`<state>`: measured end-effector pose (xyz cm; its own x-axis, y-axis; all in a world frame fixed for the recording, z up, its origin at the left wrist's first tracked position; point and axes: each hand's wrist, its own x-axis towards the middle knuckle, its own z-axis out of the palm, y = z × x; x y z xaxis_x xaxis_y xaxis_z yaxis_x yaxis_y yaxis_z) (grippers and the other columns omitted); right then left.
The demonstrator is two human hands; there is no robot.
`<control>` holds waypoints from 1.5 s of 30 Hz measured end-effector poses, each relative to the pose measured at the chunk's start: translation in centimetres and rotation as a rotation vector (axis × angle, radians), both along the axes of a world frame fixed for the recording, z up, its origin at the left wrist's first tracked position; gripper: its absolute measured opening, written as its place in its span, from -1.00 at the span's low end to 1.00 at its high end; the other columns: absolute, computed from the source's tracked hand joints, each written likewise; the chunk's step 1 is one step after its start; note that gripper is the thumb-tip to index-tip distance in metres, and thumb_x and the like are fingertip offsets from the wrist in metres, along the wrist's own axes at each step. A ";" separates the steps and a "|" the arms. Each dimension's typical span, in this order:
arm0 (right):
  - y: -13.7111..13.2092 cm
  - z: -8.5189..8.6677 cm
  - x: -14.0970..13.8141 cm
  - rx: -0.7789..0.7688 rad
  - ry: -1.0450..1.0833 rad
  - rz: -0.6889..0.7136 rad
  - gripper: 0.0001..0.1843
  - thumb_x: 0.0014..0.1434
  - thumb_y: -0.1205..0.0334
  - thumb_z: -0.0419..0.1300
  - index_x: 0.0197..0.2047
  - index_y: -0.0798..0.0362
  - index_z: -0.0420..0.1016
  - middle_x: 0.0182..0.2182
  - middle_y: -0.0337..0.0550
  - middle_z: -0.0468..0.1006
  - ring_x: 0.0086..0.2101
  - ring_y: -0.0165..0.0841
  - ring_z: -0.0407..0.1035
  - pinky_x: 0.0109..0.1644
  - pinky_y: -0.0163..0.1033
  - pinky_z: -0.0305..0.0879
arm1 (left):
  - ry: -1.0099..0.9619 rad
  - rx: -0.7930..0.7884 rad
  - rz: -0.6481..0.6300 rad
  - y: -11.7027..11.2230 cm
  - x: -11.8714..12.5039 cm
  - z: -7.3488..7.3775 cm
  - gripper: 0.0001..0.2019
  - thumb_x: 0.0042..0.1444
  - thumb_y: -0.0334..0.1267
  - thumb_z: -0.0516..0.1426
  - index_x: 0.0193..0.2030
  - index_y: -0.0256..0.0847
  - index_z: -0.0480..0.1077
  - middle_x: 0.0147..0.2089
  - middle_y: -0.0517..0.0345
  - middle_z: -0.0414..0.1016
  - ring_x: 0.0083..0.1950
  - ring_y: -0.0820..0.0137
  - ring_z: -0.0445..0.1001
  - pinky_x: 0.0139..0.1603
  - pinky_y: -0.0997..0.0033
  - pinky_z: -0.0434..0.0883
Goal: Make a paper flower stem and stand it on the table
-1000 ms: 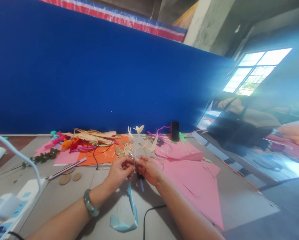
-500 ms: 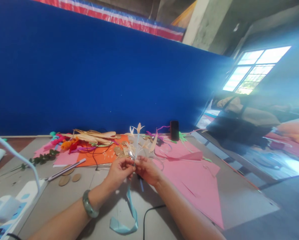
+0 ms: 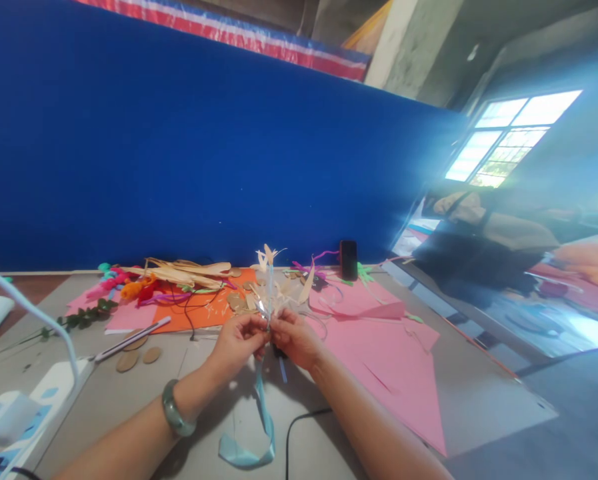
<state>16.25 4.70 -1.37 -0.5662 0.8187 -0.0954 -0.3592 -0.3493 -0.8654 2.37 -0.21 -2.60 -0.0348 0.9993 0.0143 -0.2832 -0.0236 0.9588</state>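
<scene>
My left hand (image 3: 237, 341) and my right hand (image 3: 295, 339) meet in a pinch at the centre of the table, both closed on a thin upright stem topped by a pale cream paper flower (image 3: 267, 255). A light blue ribbon (image 3: 259, 427) hangs down from the pinch and curls onto the grey table (image 3: 129, 393). A green bangle (image 3: 173, 410) circles my left wrist.
Pink paper sheets (image 3: 389, 360) lie to the right, orange paper (image 3: 199, 308) with straw strips and coloured scraps behind. A black phone (image 3: 349, 260) stands against the blue wall. At the left lie a pen-like tool (image 3: 133, 338), cardboard discs (image 3: 129, 361) and a white power strip (image 3: 33, 400). A black cable (image 3: 299, 433) runs near my right arm.
The flower stem has turned slightly in my fingers and its top leans a little left. My hands stay in the same place.
</scene>
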 end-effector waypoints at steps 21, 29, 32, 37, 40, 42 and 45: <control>-1.9 0.3 -0.1 0.729 -0.390 -0.403 -0.80 0.00 0.14 0.30 -0.48 0.02 0.39 -0.51 -0.23 0.40 -0.46 -0.37 0.26 -0.32 -0.24 0.23 | 0.093 -0.003 0.067 -0.3 0.2 0.9 -0.76 -0.22 -0.24 0.32 -0.48 -0.25 0.36 -0.72 0.36 0.30 -0.73 0.53 0.32 -0.68 0.58 0.25; -1.2 0.1 0.1 0.808 -0.397 -0.371 -0.89 -0.03 0.30 0.24 -0.56 0.03 0.43 -0.52 -0.22 0.42 -0.46 -0.37 0.28 -0.35 -0.27 0.19 | 0.093 0.032 0.007 0.1 0.1 -0.7 -0.85 -0.16 -0.33 0.26 -0.45 -0.25 0.37 -0.70 0.34 0.33 -0.71 0.53 0.31 -0.65 0.57 0.23; -1.3 0.4 0.2 0.821 -0.408 -0.368 -0.90 -0.05 0.34 0.22 -0.56 0.02 0.45 -0.53 -0.22 0.41 -0.45 -0.36 0.27 -0.34 -0.26 0.19 | 0.122 0.037 0.011 0.1 0.1 -0.9 -0.82 -0.14 -0.27 0.28 -0.46 -0.24 0.36 -0.70 0.34 0.32 -0.70 0.53 0.30 -0.65 0.58 0.22; -1.4 1.0 0.2 0.838 -0.430 -0.366 -0.89 -0.09 0.35 0.24 -0.59 0.01 0.44 -0.55 -0.25 0.39 -0.48 -0.36 0.25 -0.35 -0.26 0.17 | 0.192 0.098 0.037 -0.1 0.1 -1.3 -0.77 -0.04 -0.13 0.25 -0.48 -0.24 0.36 -0.68 0.31 0.32 -0.68 0.53 0.29 -0.63 0.58 0.19; -1.4 1.1 0.2 0.833 -0.435 -0.368 -0.88 -0.10 0.36 0.24 -0.60 0.01 0.43 -0.57 -0.25 0.37 -0.49 -0.37 0.22 -0.36 -0.26 0.16 | 0.226 0.132 0.047 -0.1 0.1 -1.3 -0.76 -0.01 -0.11 0.23 -0.50 -0.23 0.35 -0.68 0.30 0.31 -0.67 0.52 0.29 -0.61 0.56 0.21; -1.3 1.0 0.2 0.823 -0.436 -0.367 -0.87 -0.09 0.36 0.23 -0.61 0.01 0.40 -0.57 -0.26 0.34 -0.50 -0.37 0.20 -0.36 -0.26 0.15 | 0.237 0.128 0.052 -0.2 0.1 -1.0 -0.78 -0.02 -0.15 0.23 -0.51 -0.23 0.36 -0.69 0.29 0.31 -0.67 0.51 0.30 -0.60 0.56 0.22; -1.2 0.7 0.3 0.816 -0.427 -0.365 -0.86 -0.08 0.33 0.23 -0.61 0.01 0.36 -0.58 -0.27 0.32 -0.49 -0.38 0.19 -0.34 -0.26 0.15 | 0.246 0.102 0.069 -0.2 0.1 -0.5 -0.84 -0.07 -0.24 0.25 -0.50 -0.24 0.37 -0.68 0.28 0.33 -0.66 0.51 0.31 -0.60 0.55 0.24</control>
<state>16.53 3.46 -0.65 -0.3160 0.8414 0.4383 0.0716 0.4818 -0.8733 2.50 -0.41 -3.11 -0.0862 0.9876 0.1314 -0.0360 -0.1348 0.9902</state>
